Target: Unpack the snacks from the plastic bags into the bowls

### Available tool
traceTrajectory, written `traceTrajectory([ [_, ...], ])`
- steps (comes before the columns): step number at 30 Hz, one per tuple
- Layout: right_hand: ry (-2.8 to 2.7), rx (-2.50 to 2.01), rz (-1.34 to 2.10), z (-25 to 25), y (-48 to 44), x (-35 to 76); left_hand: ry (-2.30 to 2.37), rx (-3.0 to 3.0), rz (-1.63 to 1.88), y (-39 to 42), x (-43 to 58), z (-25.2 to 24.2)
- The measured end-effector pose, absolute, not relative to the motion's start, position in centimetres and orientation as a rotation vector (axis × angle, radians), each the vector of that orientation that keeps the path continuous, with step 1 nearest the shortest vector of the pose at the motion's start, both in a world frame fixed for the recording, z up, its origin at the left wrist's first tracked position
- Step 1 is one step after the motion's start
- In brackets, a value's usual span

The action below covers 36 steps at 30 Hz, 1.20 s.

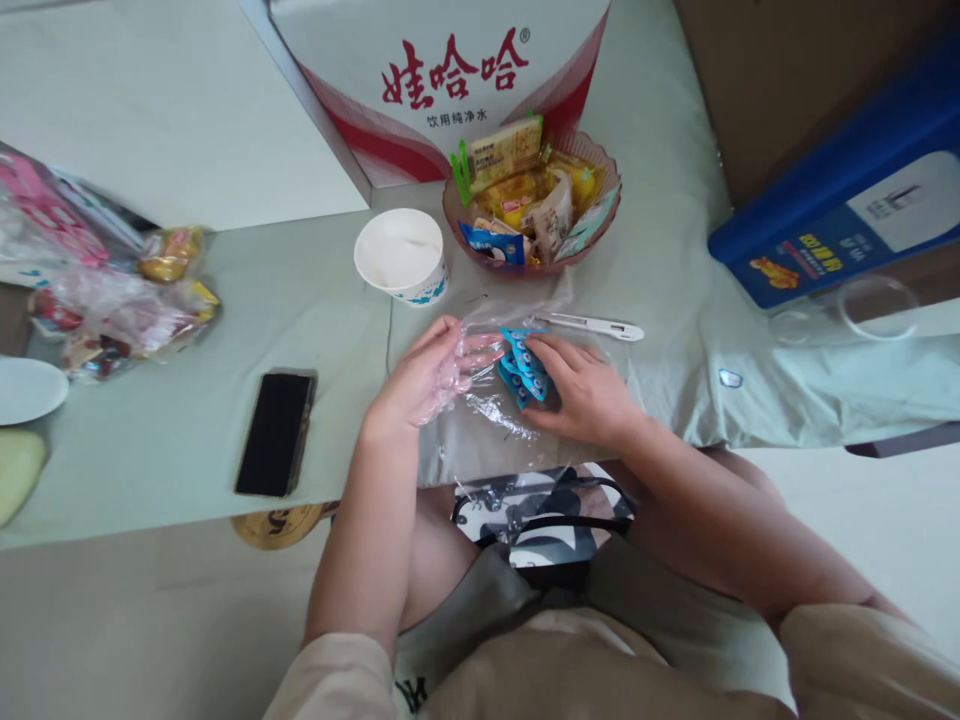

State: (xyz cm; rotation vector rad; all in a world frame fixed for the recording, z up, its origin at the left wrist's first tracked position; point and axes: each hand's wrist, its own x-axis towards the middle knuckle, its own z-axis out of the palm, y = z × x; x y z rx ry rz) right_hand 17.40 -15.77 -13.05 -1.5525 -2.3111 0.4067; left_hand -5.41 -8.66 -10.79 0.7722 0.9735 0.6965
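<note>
A clear plastic bag [480, 415] lies spread at the table's front edge, its lower end hanging over. My left hand [429, 372] is partly inside the bag or under its film, fingers stretched out toward the right; I cannot tell which. Small blue patterned packets [523, 368] sit in the middle, overlapping one another. From the right, my right hand [583, 390] has its fingers and thumb around these packets. Just beyond the right fingers lies a white utility knife [592, 325].
Behind are a white paper bowl [401, 255] and a pink glass bowl [532, 262] of wrapped snacks, before a white-and-red carton [450, 60]. A black phone [275, 432] and bagged snacks [127, 310] lie left. A blue box [832, 200] and clear cup [877, 308] stand right.
</note>
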Motion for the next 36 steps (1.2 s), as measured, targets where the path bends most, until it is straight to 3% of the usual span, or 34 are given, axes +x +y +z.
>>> traceTrajectory([
  [16, -2.040, -1.728, 0.393, -12.4, -13.9, 17.3, 1.077, 0.733, 0.751, -8.5, -4.4, -10.3],
  [24, -1.661, -1.425, -0.145, -8.8, -12.2, 22.0, 1.242, 0.650, 0.933, -7.6, -5.1, -10.4],
  [31, -2.182, -1.817, -0.178, -3.9, -1.9, 25.5, 1.076, 0.742, 0.912, -8.5, -4.7, -9.4],
  [36, -2.646, -1.667, -0.251, -1.7, 1.8, 25.7, 1.035, 0.791, 0.871, -8.8, -5.0, -9.2],
])
